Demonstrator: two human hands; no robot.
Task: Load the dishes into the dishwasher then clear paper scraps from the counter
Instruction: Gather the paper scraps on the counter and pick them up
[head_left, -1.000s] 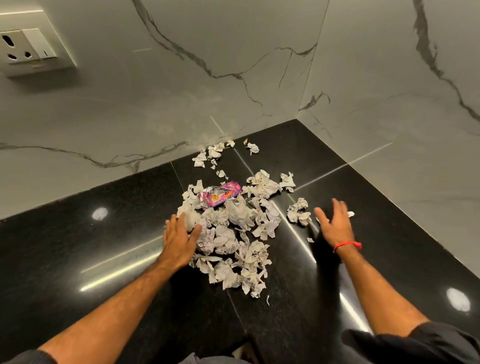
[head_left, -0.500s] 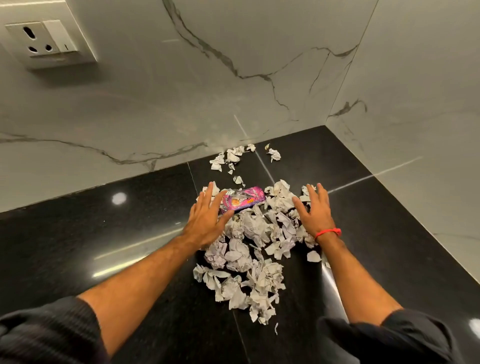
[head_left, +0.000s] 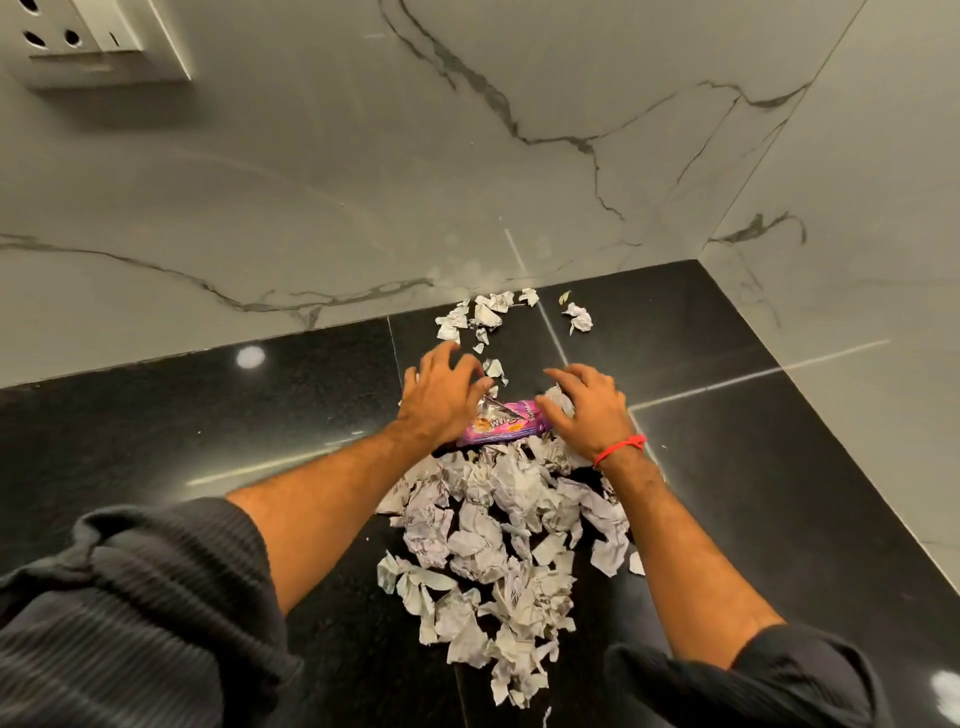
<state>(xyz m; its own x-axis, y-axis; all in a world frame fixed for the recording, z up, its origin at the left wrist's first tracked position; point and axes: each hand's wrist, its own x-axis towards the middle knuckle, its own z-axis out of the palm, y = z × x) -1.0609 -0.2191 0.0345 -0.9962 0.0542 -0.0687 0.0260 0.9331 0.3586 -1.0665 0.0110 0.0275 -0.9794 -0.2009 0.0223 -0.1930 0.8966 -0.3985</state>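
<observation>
Left hand (head_left: 441, 397) and right hand (head_left: 587, 410), fingers spread and curled, holding nothing we can confirm, flank the pink wrapper (head_left: 501, 422) at the far end of the scraps (head_left: 498, 535) on the tabletop (head_left: 208, 415), likely to rake them together. Stray scraps (head_left: 483, 314) lie near the wall.

No legible text: print on the pink wrapper (head_left: 501, 426) and paper scraps (head_left: 498, 530) too blurred.
</observation>
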